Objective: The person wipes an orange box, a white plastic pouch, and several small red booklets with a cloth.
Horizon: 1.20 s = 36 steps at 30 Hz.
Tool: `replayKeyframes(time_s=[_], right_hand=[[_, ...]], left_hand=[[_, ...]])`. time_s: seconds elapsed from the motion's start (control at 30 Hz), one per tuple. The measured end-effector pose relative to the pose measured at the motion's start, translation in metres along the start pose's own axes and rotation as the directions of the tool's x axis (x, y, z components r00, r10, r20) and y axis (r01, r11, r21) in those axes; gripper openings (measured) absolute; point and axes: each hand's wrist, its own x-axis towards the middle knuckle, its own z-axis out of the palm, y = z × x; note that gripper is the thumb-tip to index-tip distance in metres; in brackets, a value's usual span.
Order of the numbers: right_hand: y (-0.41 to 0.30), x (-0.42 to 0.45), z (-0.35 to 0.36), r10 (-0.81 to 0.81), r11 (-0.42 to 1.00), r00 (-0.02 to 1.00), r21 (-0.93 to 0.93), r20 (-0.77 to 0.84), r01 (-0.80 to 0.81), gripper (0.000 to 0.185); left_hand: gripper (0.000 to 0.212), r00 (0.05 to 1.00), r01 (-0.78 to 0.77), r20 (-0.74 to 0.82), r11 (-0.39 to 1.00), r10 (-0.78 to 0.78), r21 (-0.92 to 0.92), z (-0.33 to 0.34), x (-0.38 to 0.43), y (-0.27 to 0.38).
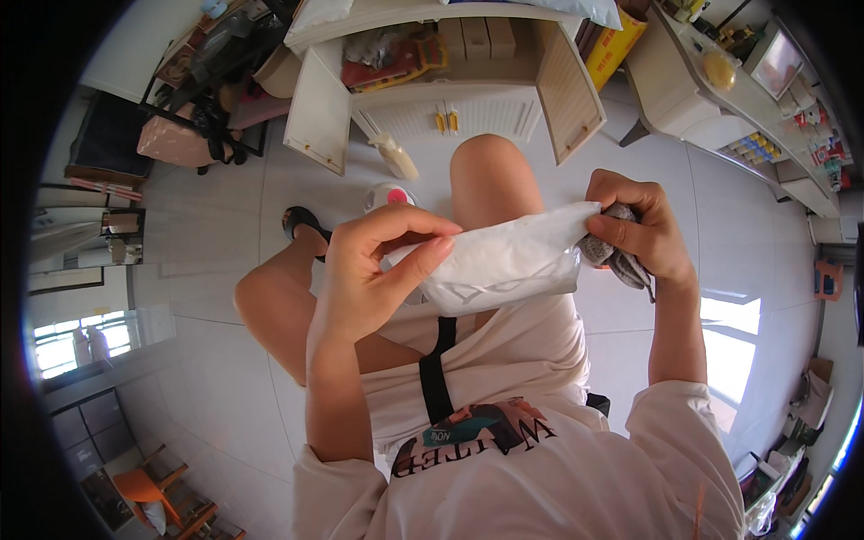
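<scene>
A white plastic packet (503, 260) is stretched between my two hands above my lap. My left hand (385, 263) pinches its left end between thumb and fingertips. At the upper right corner, my right hand (631, 216) grips the packet, and a crumpled grey cloth (611, 246) hangs from the same hand. Beyond my hands stands a white cabinet (445, 94) with its upper doors swung outward. Inside are a red and yellow bag (398, 64) and several pale boxes (476, 37).
On the tiled floor before the cabinet stand a cream-coloured bottle (393, 156) and a white object with a pink spot (391, 196), partly hidden by my left hand. The open left door (318, 111) and right door (570, 94) jut toward me. A desk (702, 88) stands at right.
</scene>
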Motion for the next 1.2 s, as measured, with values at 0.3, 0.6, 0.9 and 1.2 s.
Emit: replayKeyframes(time_s=[0.3, 0.6, 0.9, 1.2], right_hand=[[-0.007, 0.006, 0.003, -0.014, 0.997, 0.997, -0.075, 0.073, 0.019, 0.012], [-0.012, 0.008, 0.011, 0.034, 0.996, 0.988, -0.073, -0.150, -0.045, 0.010], [-0.020, -0.003, 0.022, 0.123, 0.978, 0.836, 0.209, -0.535, -0.009, 0.011], [-0.027, -0.010, 0.085, 0.097, 0.982, 0.989, 0.173, -0.109, -0.077, 0.023]], left_hand=[[0.005, 0.984, -0.009, 0.169, 0.948, -0.048, 0.320, -0.001, 0.014, 0.026], [0.006, 0.990, 0.128, 0.037, 0.971, -0.138, 0.203, -0.003, 0.005, 0.020], [0.006, 0.986, 0.106, -0.140, 0.987, -0.089, 0.117, 0.000, -0.003, 0.023], [0.009, 0.972, -0.036, -0.216, 0.973, 0.087, 0.228, 0.033, -0.013, 0.032]])
